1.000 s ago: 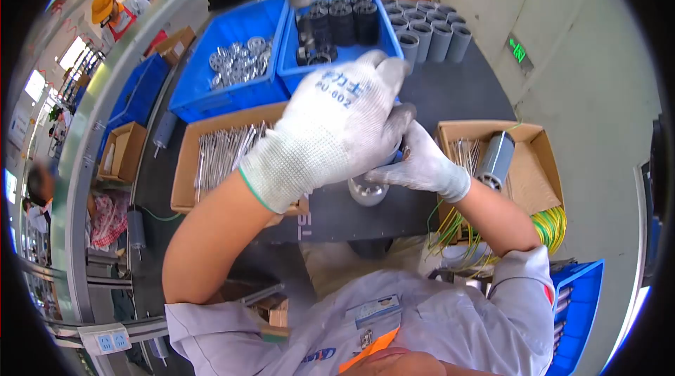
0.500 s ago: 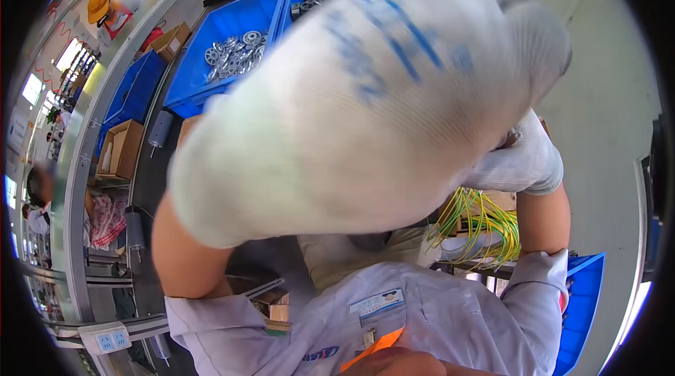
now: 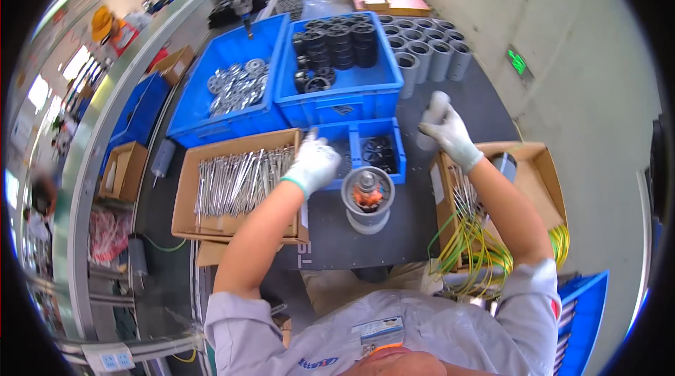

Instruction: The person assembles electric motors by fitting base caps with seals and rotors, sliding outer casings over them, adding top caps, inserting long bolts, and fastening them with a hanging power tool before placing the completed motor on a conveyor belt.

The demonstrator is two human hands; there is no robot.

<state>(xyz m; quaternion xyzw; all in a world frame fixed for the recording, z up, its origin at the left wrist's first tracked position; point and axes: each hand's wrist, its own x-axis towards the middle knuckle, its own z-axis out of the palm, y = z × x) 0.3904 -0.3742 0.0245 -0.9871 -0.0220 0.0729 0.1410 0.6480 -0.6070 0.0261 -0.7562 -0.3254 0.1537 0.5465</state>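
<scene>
My left hand (image 3: 315, 164), in a white glove, is over the left part of a small blue divided bin (image 3: 402, 158). Its fingers are partly apart, and nothing shows in them. The right compartment holds black parts (image 3: 378, 153). My right hand (image 3: 453, 138), also gloved, is closed around a pale grey, tilted cylinder (image 3: 426, 140) right of the bin; the fingers cover part of it, and its kind is unclear. Between my hands, near the front of the black mat, stands a round grey housing (image 3: 367, 218) with orange parts and a metal shaft (image 3: 368, 180) inside.
A cardboard box of metal rods (image 3: 242, 183) lies left, and another box (image 3: 541, 172) with rods and yellow-green wires (image 3: 478, 249) right. Behind stand blue crates with silver parts (image 3: 239, 88) and black rings (image 3: 341, 46). Grey tubes (image 3: 422, 53) fill the back right.
My gloved hands, raised close to the camera before, have dropped and separated. The left is at the small bin; the right has moved to the grey cylinder. The worktop is now uncovered.
</scene>
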